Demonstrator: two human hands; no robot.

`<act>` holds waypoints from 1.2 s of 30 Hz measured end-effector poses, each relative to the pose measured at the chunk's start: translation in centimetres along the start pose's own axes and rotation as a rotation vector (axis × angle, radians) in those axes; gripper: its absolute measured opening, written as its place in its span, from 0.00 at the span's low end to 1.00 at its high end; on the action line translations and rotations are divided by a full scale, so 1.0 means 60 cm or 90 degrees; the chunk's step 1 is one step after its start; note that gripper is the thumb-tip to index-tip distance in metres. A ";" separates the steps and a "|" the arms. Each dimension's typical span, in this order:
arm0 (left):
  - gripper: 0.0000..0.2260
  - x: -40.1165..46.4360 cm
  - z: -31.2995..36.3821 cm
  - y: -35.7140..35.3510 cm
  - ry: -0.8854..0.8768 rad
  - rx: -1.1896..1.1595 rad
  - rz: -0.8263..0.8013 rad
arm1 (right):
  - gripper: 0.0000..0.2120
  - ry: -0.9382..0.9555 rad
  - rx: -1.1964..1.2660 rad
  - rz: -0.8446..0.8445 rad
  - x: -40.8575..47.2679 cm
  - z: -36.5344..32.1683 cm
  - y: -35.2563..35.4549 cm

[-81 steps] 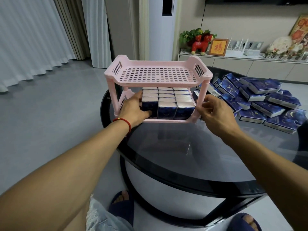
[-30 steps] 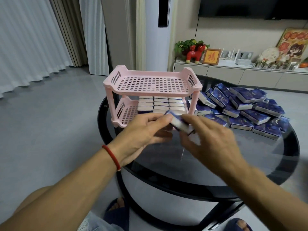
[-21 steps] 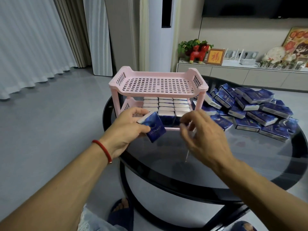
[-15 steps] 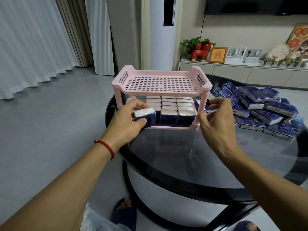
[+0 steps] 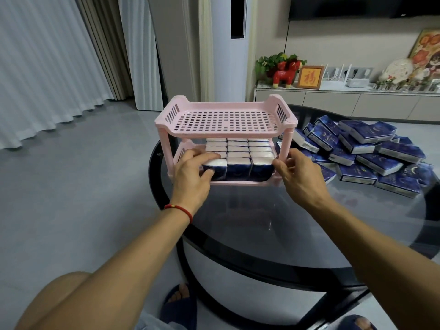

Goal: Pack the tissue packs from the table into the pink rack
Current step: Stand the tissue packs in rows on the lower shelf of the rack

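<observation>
A pink two-tier rack (image 5: 226, 120) stands on the round dark glass table (image 5: 273, 222). Its top shelf is bare; the lower shelf holds several rows of blue-and-white tissue packs (image 5: 238, 154) standing on end. My left hand (image 5: 194, 173) grips the front-left tissue pack (image 5: 215, 167) in the lower shelf, fingers over its top and thumb on its face. My right hand (image 5: 296, 172) holds the rack's front-right leg (image 5: 284, 145) at the lower shelf's corner. A heap of loose tissue packs (image 5: 364, 148) lies on the table to the right of the rack.
The rack sits near the table's left edge, with grey floor and white curtains beyond. A low cabinet (image 5: 345, 103) with a red toy horse (image 5: 284, 73), a plant and a framed picture runs along the back wall. My slippered feet show under the table.
The right hand passed a pack to the left hand. The left hand pushed it into the lower shelf's front-left spot, while the right hand went to the rack's right leg.
</observation>
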State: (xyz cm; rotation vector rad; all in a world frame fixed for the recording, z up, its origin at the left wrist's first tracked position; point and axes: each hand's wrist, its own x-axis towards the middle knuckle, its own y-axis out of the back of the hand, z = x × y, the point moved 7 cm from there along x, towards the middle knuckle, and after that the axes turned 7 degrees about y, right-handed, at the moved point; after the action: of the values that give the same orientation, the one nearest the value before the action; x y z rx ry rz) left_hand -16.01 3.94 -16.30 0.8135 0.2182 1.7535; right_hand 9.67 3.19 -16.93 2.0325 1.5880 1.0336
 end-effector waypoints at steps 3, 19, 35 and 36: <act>0.19 -0.010 -0.011 -0.012 0.012 -0.027 0.015 | 0.16 -0.021 -0.045 0.013 -0.009 0.003 0.002; 0.23 -0.013 -0.023 -0.044 -0.088 0.103 -0.020 | 0.32 0.362 -0.418 -0.090 -0.067 -0.111 -0.122; 0.38 -0.046 0.003 -0.036 -0.035 0.162 -0.063 | 0.06 0.270 -0.309 0.010 -0.065 -0.054 0.031; 0.37 -0.056 0.014 -0.029 -0.061 0.179 -0.038 | 0.08 0.204 -0.327 0.027 -0.053 -0.023 0.048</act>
State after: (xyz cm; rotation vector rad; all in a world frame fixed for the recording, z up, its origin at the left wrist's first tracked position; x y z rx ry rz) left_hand -13.73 1.33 -17.98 1.0794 0.4275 1.6449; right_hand 10.31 -0.88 -15.13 1.6141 1.2398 1.6498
